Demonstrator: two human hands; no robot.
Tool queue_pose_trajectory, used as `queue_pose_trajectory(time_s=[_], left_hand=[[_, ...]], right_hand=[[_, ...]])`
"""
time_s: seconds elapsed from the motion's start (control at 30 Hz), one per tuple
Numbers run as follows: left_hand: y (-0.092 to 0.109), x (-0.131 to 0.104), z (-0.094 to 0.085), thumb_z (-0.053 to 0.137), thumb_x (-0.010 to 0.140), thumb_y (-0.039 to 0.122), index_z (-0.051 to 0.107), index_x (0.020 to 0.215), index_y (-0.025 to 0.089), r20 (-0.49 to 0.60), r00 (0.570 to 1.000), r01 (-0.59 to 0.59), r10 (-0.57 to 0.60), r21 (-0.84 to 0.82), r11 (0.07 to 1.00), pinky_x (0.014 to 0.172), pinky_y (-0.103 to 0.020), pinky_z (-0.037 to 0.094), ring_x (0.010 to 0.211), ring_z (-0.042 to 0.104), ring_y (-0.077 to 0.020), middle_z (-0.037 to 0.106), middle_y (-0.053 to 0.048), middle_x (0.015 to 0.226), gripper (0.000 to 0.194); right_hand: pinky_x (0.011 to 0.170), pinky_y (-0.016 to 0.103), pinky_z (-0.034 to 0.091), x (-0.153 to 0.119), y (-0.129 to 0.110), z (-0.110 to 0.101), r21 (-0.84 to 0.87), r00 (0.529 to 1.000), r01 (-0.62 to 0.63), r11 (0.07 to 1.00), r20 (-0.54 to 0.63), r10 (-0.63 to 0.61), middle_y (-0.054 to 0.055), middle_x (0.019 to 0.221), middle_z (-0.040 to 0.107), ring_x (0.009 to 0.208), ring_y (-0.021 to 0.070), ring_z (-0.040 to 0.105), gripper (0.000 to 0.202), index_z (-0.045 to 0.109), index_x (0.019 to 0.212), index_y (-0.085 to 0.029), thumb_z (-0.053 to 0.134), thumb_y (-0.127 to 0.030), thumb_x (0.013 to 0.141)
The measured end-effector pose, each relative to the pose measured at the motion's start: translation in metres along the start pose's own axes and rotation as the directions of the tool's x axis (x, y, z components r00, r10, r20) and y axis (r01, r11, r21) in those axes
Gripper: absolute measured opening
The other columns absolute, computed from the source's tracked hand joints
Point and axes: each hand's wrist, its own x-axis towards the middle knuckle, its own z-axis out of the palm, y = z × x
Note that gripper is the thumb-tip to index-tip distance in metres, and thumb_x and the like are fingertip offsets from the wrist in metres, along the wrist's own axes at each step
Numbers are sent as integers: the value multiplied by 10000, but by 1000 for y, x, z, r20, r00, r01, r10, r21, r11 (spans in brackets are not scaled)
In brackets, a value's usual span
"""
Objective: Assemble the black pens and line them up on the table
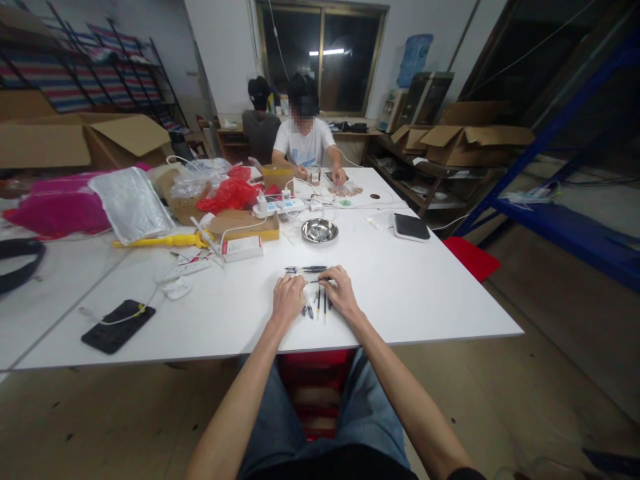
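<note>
My left hand (287,298) and my right hand (341,289) meet over the white table (410,293), fingers pinched at either end of a thin dark pen part (313,281). Its exact make-up is mostly covered by my fingers. Just beyond them, several black pens (300,269) lie side by side. Between my wrists rest slim black pen refills (325,308) with pale and yellow ends, pointing toward me. Close to my left hand are clear and black pen pieces (309,307), too small to tell apart.
A steel dish (320,231) stands ahead, with a black-topped device (411,227) to its right. To the left are a phone-like black slab (119,326), a small white box (242,249), a power strip (280,207) and plastic bags. A person (305,141) works across the table.
</note>
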Motion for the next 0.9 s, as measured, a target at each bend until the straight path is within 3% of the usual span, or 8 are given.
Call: queue_pose_trajectory(time_s=[0.13,0.27,0.37,0.57,0.73,0.9], left_hand=[[-2,0,2,364,992,258,633,783,203,44,998,53,-52,-6,999,765,-350,381,834,591,-234,630,-71,747,345],[-3,-1,5,361,1003,437,635,724,204,56,992,112,-109,-55,992,753,-329,390,757,576,-208,607,-57,728,455],[-2,-2,4,436,970,511,641,765,209,55,997,60,-54,-97,993,770,-321,397,798,578,-207,625,-45,756,419],[1,-5,-4,422,993,273,636,1116,226,-53,983,-179,177,-35,983,864,-377,388,1013,540,-250,666,-84,1024,251],[-1,-7,1,428,914,80,602,1227,219,-40,967,-251,251,-3,968,862,-377,404,1032,545,-251,634,-103,1070,384],[1,-6,0,421,903,81,590,1249,219,27,974,-224,223,61,973,822,-387,384,1010,560,-263,631,-110,1016,409]], right_hand=[[839,393,403,-1,-6,-1,-31,999,39,999,27,-38,57,907,640,926,248,520,94,639,884,-224,565,-169,904],[837,396,406,-3,-7,-1,-68,995,92,993,46,-89,69,917,634,933,255,510,143,634,895,-223,521,-136,911],[827,391,407,-4,-6,-1,-93,996,90,992,35,-87,79,938,626,948,260,510,172,636,923,-222,494,-127,914],[788,375,383,-6,-6,1,-222,988,101,970,137,-72,82,910,638,887,252,521,236,643,983,-210,411,-170,975],[801,376,399,-5,-7,3,-150,985,111,982,151,-88,83,913,648,883,248,526,221,645,993,-207,425,-198,985],[821,396,413,-5,-6,4,-119,990,118,986,93,-108,84,920,650,912,257,514,195,661,967,-216,468,-191,966]])
